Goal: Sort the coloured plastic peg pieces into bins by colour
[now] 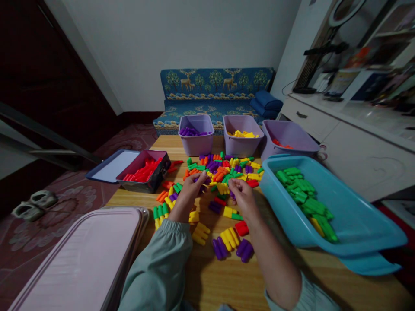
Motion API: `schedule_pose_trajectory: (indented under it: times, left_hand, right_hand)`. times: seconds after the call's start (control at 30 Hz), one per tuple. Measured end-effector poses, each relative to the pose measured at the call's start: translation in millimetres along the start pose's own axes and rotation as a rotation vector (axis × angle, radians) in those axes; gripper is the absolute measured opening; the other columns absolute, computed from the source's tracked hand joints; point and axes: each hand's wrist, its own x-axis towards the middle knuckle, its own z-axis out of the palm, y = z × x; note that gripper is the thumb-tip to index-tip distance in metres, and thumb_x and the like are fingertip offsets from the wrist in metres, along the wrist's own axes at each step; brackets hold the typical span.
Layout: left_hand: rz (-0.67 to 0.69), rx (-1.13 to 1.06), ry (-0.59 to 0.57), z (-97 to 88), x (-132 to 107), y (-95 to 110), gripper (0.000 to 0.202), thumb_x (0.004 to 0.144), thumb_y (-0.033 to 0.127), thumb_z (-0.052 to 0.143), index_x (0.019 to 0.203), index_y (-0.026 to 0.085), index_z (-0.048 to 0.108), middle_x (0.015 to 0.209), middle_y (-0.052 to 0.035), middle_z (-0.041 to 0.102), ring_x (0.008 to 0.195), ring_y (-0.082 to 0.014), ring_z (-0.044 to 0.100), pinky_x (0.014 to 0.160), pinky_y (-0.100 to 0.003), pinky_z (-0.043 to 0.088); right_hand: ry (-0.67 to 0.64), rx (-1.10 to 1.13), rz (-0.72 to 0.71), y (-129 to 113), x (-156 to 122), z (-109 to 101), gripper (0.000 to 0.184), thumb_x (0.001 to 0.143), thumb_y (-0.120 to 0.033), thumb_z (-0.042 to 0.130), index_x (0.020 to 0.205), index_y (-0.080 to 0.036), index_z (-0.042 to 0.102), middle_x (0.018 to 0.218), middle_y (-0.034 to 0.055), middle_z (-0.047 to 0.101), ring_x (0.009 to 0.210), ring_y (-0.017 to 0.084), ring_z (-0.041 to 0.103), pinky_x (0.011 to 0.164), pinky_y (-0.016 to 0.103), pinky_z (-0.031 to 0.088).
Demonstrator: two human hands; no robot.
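My left hand (189, 190) is closed, thumb and fingers pinched around a purple plastic piece (205, 181) above the pile. Opposite it, the fingertips of my right hand (242, 193) are pressed together; what is in them is too small and hidden to tell. A yellow pronged plastic piece (223, 188) lies between the hands, close to the right fingertips. Below and around both hands are loose finger-shaped plastic pieces in purple, yellow, green, red and orange. Nearer to me lie a yellow piece (230, 239) and a purple piece (245, 250).
At the back stand three lilac bins holding purple (196, 144), yellow (241, 147) and red-orange (285, 140) pieces. A blue tub (356, 211) of green pieces is on the right. Left are a dark box (142, 185) of red pieces and a pale lid (84, 255).
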Motion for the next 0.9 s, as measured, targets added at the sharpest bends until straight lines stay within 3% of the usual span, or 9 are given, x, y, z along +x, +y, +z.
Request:
schedule_pose_trajectory:
  times: [0.07, 0.13, 0.2, 0.3, 0.43, 0.6, 0.77, 0.9]
  left_hand:
    - [-0.099, -0.127, -0.072, 2.2, -2.0, 1.6, 0.054, 0.079, 0.066, 0.059, 0.093, 0.014, 0.061, 0.080, -0.0057, 0.067, 0.056, -0.0095, 0.060, 0.045, -0.017, 0.042]
    - [-0.186, -0.250, -0.141, 3.6, -3.2, 2.8, 0.057, 0.084, 0.068, 0.050, 0.102, 0.014, 0.060, 0.087, -0.0105, 0.069, 0.067, -0.0143, 0.067, 0.052, -0.022, 0.050]
    - [-0.242, -0.340, -0.210, 4.3, -3.9, 3.0, 0.062, 0.087, 0.069, 0.042, 0.109, 0.014, 0.059, 0.093, -0.0137, 0.070, 0.075, -0.0180, 0.070, 0.060, -0.026, 0.055]
    - [-0.285, -0.410, -0.290, 5.5, -4.5, 2.7, 0.064, 0.088, 0.070, 0.039, 0.116, 0.016, 0.058, 0.098, -0.0147, 0.070, 0.080, -0.0200, 0.071, 0.065, -0.029, 0.058]
    - [-0.303, -0.431, -0.277, 7.0, -5.4, 2.9, 0.057, 0.090, 0.063, 0.044, 0.115, 0.015, 0.061, 0.095, -0.0145, 0.071, 0.077, -0.0197, 0.071, 0.062, -0.028, 0.059]
    - [-0.214, -0.389, -0.298, 8.0, -6.0, -0.6, 0.028, 0.086, 0.038, 0.065, 0.100, 0.014, 0.067, 0.093, -0.0107, 0.071, 0.075, -0.0170, 0.069, 0.061, -0.026, 0.059]
    - [-0.165, -0.372, -0.306, 8.0, -4.4, -6.0, 0.018, 0.083, 0.028, 0.069, 0.093, 0.012, 0.069, 0.089, -0.0095, 0.072, 0.072, -0.0159, 0.069, 0.056, -0.023, 0.058]
    - [-0.188, -0.409, -0.237, 5.7, -1.7, -5.3, 0.016, 0.081, 0.016, 0.070, 0.096, 0.011, 0.069, 0.084, -0.0086, 0.071, 0.063, -0.0127, 0.068, 0.054, -0.020, 0.057]
  right_hand:
    - [-0.027, 0.134, 0.078, -5.8, -2.2, -0.3, 0.049, 0.072, -0.060, 0.065, 0.098, -0.019, 0.060, 0.090, 0.0057, 0.065, 0.077, 0.018, 0.064, 0.055, 0.025, 0.051]
    - [-0.054, 0.250, 0.079, -10.8, -4.6, 0.8, 0.052, 0.073, -0.059, 0.066, 0.109, -0.021, 0.060, 0.114, 0.0086, 0.064, 0.101, 0.022, 0.064, 0.071, 0.028, 0.057]
    - [-0.101, 0.314, 0.041, -14.5, -7.5, 3.1, 0.057, 0.077, -0.060, 0.064, 0.121, -0.024, 0.058, 0.135, 0.0082, 0.055, 0.121, 0.023, 0.057, 0.090, 0.033, 0.055]
    - [-0.209, 0.298, -0.029, -18.7, -12.9, 7.3, 0.065, 0.081, -0.065, 0.057, 0.134, -0.027, 0.053, 0.148, 0.0065, 0.046, 0.134, 0.025, 0.046, 0.106, 0.038, 0.045]
    - [-0.318, 0.236, -0.087, -23.3, -19.4, 9.3, 0.072, 0.082, -0.070, 0.054, 0.139, -0.025, 0.051, 0.151, 0.0073, 0.043, 0.138, 0.027, 0.041, 0.111, 0.041, 0.038]
    - [-0.448, 0.226, -0.125, -27.0, -22.5, 6.7, 0.068, 0.085, -0.072, 0.046, 0.132, -0.024, 0.060, 0.143, 0.0077, 0.053, 0.138, 0.027, 0.042, 0.118, 0.043, 0.026]
    - [-0.470, 0.176, -0.145, -27.0, -22.2, 5.2, 0.067, 0.086, -0.070, 0.046, 0.132, -0.024, 0.060, 0.136, 0.0093, 0.059, 0.132, 0.027, 0.049, 0.114, 0.045, 0.032]
    - [-0.439, 0.205, -0.176, -25.1, -18.2, 6.5, 0.060, 0.087, -0.067, 0.047, 0.125, -0.023, 0.063, 0.130, 0.0098, 0.063, 0.122, 0.026, 0.058, 0.105, 0.042, 0.043]
